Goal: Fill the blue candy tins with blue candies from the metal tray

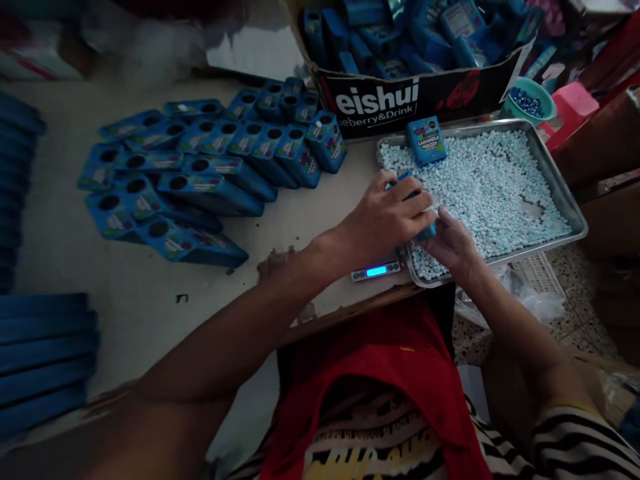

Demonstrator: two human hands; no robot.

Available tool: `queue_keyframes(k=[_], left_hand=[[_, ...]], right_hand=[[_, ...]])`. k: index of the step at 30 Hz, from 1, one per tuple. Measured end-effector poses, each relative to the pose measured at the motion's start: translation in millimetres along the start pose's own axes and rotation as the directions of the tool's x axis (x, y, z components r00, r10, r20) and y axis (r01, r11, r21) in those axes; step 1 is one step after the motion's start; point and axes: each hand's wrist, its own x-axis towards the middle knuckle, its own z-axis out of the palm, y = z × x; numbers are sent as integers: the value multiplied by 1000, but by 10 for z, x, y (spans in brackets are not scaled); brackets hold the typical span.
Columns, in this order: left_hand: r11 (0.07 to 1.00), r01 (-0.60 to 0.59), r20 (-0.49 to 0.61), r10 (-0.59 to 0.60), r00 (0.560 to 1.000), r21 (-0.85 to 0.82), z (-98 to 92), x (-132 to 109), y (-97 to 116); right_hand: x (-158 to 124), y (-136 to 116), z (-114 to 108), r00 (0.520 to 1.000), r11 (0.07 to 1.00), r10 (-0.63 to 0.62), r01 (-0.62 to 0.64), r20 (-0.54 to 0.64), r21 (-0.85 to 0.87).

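Note:
My left hand (403, 210) is wrapped over a small blue candy box (426, 230), which it holds above the near left part of a metal tray (580, 223). My right hand (453, 241) is cupped against the right side of that box; its fingers are partly hidden and what lies in them cannot be made out. Small pale blue and white candies (500, 187) cover most of the tray. Another blue box (427, 141) rests on the candies just beyond my hands. A small scale (375, 271) with a lit display sits below my left hand, partly under it.
Several blue boxes with round holes on top (200, 183) stand in rows on the table (295, 230). Blue stacks (45, 353) line the left edge. At the back is a black carton (380, 100) full of blue packs. A teal bowl (547, 100) holds dark blue pieces.

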Motion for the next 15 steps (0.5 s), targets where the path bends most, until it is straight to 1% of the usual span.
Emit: queue_keyframes(k=[2,3,5,7,9,11,13,15], left_hand=[[998,-5,12,4,1000,68,68,0,-34],[996,21,-11,-21,1000,83,104,-29,-51],[994,86,-91,-80,993,65,171,-111,-68],[994,110,-169,-108,980,5,227,-189,-66],[990,122,-215,-134,967,-67,277,-240,-60],[980,161,-217,-183,959,-114,316,-264,-55],[968,222,-198,-242,950,-118,335,-277,-46],[963,246,-195,-265,944,-113,327,-291,-21]], right_hand=[[5,11,44,995,981,57,-41,-82,191],[-2,7,65,990,963,85,-53,-109,264],[-22,-11,92,985,943,129,-85,-118,322],[-31,-28,97,981,938,164,-121,-108,324],[-23,-36,81,982,943,169,-135,-86,305],[-4,-33,54,985,950,161,-136,-68,281],[16,-23,29,985,955,158,-134,-71,264],[35,-10,15,986,959,157,-137,-61,246]])
